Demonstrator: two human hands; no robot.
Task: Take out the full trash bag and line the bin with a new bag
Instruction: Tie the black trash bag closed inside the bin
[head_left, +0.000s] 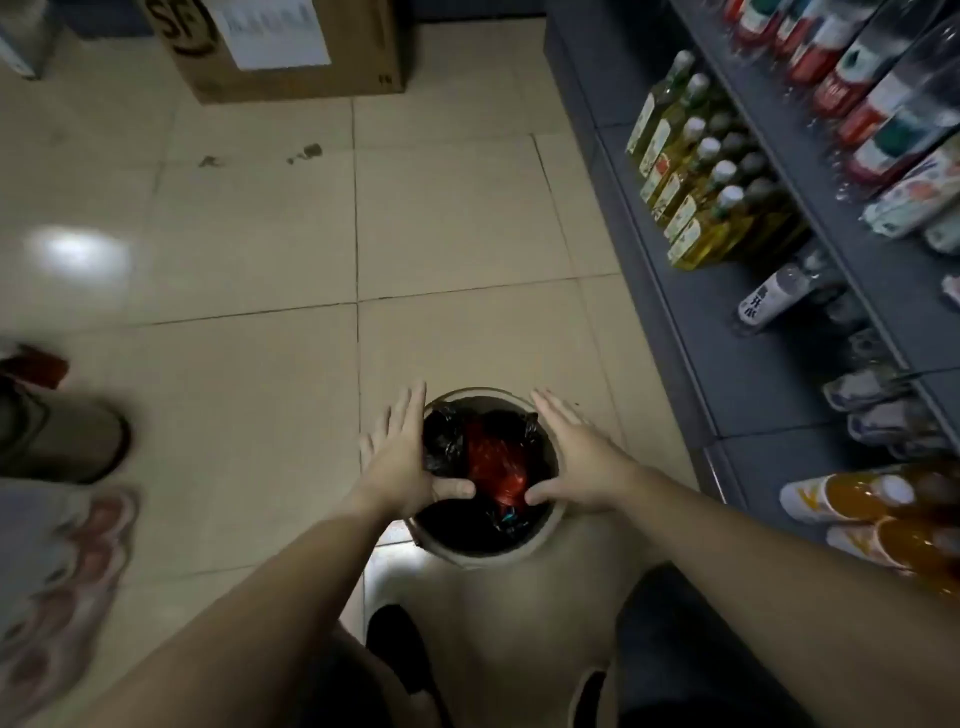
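Low centre of frame: the bin (545, 538), small and round, stands on the tile floor (249, 249) just ahead of my feet. I have both hands over its mouth, one on each side, so I can get at the liner edge all the way round. My left hand (402, 457) lies flat along the rim at the left, fingers spread and pointing up the frame, thumb hooked inward over the black trash bag (441, 441); it pinches nothing that I can make out. My right hand (576, 460) mirrors it on the right rim, fingers splayed, thumb reaching in toward the middle. Neither hand has closed on the plastic yet, by my reading; this looks like the approach to gathering the bag's edges. The bag is black, glossy and crumpled, sitting inside the bin with its top slumped below the rim rather than folded over it. A red crinkled wrapper (493, 462) lies on top between my thumbs. Fill looks near the rim. No new bag shows anywhere in view. Right side of frame: shelving (727, 322) with bottles (691, 171), close beside the bin. Top of frame: a cardboard box (291, 47).
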